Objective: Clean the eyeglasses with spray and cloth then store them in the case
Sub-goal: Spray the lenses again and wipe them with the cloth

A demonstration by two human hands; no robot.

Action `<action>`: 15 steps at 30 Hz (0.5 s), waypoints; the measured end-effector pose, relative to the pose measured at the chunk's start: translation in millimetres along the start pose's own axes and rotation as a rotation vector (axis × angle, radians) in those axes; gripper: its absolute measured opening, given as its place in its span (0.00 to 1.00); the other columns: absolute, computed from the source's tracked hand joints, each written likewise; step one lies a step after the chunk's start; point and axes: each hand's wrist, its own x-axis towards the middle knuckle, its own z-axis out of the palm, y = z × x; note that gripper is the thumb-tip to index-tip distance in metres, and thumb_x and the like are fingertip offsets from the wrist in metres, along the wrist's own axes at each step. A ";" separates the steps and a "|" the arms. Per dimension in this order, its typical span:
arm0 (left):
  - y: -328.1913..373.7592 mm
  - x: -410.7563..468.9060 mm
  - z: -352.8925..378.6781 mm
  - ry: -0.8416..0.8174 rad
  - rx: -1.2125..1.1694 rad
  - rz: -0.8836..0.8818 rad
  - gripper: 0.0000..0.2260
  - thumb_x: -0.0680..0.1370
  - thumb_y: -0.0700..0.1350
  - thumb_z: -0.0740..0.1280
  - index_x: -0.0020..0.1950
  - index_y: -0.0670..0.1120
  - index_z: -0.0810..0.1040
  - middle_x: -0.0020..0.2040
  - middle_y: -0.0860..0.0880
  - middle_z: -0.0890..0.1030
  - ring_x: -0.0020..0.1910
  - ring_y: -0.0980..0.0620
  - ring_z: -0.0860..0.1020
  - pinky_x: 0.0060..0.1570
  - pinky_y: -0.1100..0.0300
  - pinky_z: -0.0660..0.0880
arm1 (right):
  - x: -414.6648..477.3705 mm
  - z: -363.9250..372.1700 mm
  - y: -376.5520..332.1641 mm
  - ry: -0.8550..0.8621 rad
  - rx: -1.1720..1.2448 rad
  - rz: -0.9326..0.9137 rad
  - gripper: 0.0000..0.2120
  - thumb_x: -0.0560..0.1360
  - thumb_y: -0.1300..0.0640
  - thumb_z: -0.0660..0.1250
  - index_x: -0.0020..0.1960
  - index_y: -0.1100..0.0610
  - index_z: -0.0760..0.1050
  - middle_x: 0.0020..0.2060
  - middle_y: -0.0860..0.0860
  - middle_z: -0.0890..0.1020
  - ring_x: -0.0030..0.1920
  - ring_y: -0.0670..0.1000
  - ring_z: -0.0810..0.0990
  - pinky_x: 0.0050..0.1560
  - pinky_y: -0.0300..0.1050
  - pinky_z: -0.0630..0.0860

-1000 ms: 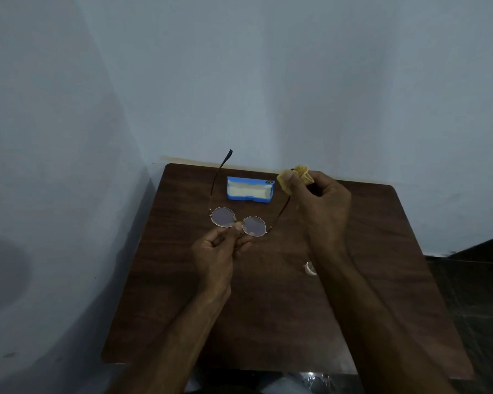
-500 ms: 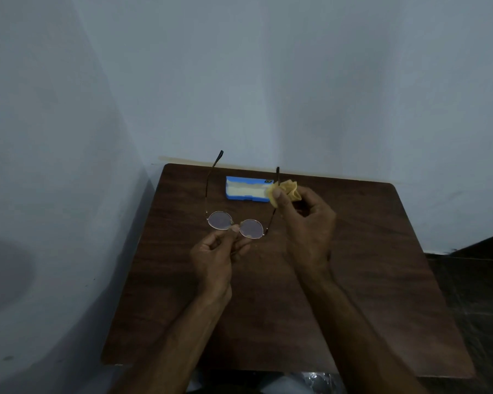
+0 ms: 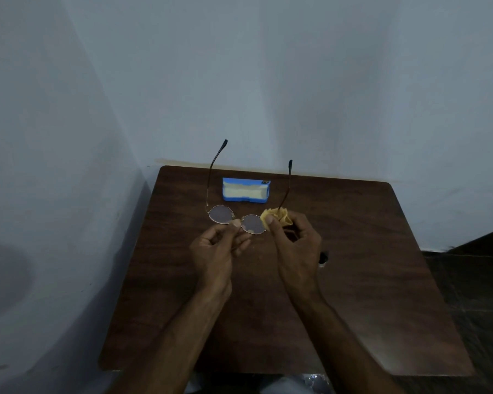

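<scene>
Wiping is in hand: left hand [image 3: 214, 253] pinches the eyeglasses [image 3: 235, 218] at the bridge, right hand [image 3: 295, 245] fingers pinch the yellow cloth [image 3: 276, 217] beside the right lens, which it should rub next.

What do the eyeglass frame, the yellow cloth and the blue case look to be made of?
Eyeglasses: thin metal rims, judging by the fine gold-toned wire; the temple ends look dark and coated, likely plastic.
Yellow cloth, bunched in the right hand: soft fabric, shown by its crumpled folds, probably microfibre.
Blue case: rigid, matte shell, plastic or leatherette, with a pale lining that looks soft.
</scene>
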 end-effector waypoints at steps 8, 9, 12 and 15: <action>-8.6 3.3 -11.8 0.018 0.127 0.066 0.03 0.79 0.38 0.73 0.50 0.44 0.87 0.44 0.43 0.89 0.41 0.49 0.88 0.41 0.58 0.85 | 38.8 -11.9 -44.3 0.054 0.123 -0.010 0.11 0.76 0.55 0.77 0.56 0.57 0.85 0.48 0.51 0.87 0.51 0.53 0.86 0.51 0.45 0.85; -10.0 3.5 -12.9 0.020 0.142 0.071 0.03 0.79 0.38 0.74 0.50 0.44 0.87 0.44 0.43 0.89 0.41 0.48 0.88 0.41 0.58 0.85 | 42.7 -11.8 -47.0 0.054 0.133 -0.005 0.10 0.76 0.55 0.77 0.55 0.58 0.85 0.47 0.52 0.87 0.51 0.54 0.87 0.51 0.45 0.85; -13.5 5.3 -17.3 0.014 0.184 0.096 0.03 0.79 0.39 0.74 0.50 0.44 0.87 0.44 0.43 0.89 0.43 0.47 0.88 0.42 0.55 0.86 | 50.8 -9.4 -51.7 0.026 0.109 0.041 0.09 0.75 0.55 0.78 0.54 0.56 0.86 0.45 0.51 0.88 0.50 0.54 0.87 0.50 0.46 0.85; -17.3 10.0 -21.6 0.014 0.259 0.144 0.03 0.79 0.40 0.74 0.50 0.45 0.88 0.44 0.45 0.89 0.45 0.45 0.89 0.45 0.51 0.85 | 56.1 -7.9 -52.6 -0.001 0.109 0.073 0.08 0.75 0.55 0.78 0.53 0.55 0.86 0.44 0.52 0.88 0.48 0.52 0.87 0.47 0.45 0.84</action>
